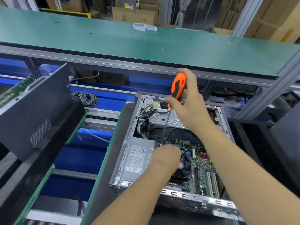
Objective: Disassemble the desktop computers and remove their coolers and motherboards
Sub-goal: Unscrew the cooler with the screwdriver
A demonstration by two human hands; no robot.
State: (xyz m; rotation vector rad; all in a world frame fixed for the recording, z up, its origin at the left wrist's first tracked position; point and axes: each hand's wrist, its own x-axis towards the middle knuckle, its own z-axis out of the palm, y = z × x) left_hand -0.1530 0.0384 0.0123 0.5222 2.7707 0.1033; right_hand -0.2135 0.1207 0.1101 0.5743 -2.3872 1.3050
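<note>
Beneath a green workbench shelf, an open desktop computer [172, 143] was laid on its side. An orange screwdriver [177, 88] was gripped by the right hand [186, 101], its tip steadied by the curled left hand [165, 153] on the motherboard [201, 161], just beyond the cooler [184, 166]; the shaft was best held upright.

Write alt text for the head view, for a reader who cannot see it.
A person's right hand grips an orange-and-black screwdriver, its shaft pointing down into an open desktop computer case. The left hand reaches to the screwdriver tip at the motherboard, beside the cooler fan and the power supply.
</note>
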